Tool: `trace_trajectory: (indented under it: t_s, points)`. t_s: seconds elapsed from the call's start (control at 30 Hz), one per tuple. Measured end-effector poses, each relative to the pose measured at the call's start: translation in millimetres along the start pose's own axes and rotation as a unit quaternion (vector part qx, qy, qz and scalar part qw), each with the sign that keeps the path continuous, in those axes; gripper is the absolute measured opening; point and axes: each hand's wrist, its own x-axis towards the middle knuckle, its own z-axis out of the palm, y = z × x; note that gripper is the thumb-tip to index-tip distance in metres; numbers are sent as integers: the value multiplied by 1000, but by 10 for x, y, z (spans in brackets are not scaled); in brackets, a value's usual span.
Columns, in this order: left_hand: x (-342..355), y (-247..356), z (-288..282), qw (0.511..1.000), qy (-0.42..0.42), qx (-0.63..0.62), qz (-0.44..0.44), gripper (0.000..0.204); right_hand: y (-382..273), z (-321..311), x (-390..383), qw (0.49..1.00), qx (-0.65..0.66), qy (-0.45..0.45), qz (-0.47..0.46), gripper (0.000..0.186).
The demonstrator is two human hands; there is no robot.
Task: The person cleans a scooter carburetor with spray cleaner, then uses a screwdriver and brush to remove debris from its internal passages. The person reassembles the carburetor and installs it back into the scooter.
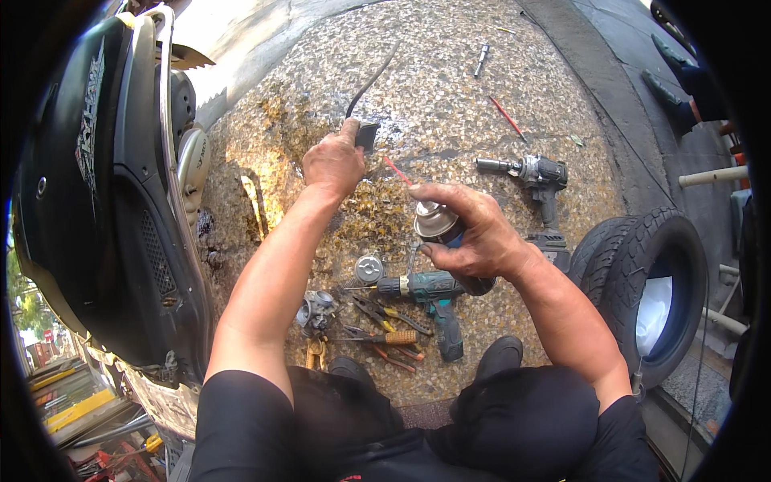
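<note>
In the head view, the left hand (pixel 333 165) is closed, its fingers pinching a dark flat block (pixel 367 136) that sticks out on its right side. A black tube (pixel 371 83) curves away from the body just beyond that hand; whether it joins the block cannot be told. The right hand (pixel 482 229), nearer the body, is wrapped around a spray can (pixel 438 221), with a finger over the nozzle and the thumb along the side. The can's long axis leans forward and left. The relation that matters is the line of its red straw (pixel 397 172): it slants forward and left from the right hand, its tip just short of the block and apparently not touching. A cordless drill (pixel 444 309) lies on the ground bodyward of the right hand.
</note>
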Motion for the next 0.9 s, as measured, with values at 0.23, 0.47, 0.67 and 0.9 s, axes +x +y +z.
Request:
trace_trajectory:
  t_s: [0.23, 0.47, 0.67, 0.9]
  points:
    - [-26, -155, -62, 999, 43, 15, 26, 38, -87, 82, -153, 997, 71, -7, 40, 67]
    - [-88, -135, -175, 999, -13, -29, -1, 39, -195, 34, -21, 996, 64, -29, 58, 66]
    - [-71, -342, -265, 991, -53, -94, -82, 42, 13, 97, -410, 993, 17, 17, 118, 70]
    - [-217, -714, -62, 967, -73, -200, -141, 35, 198, 124, -1113, 983, -79, 4, 164, 79]
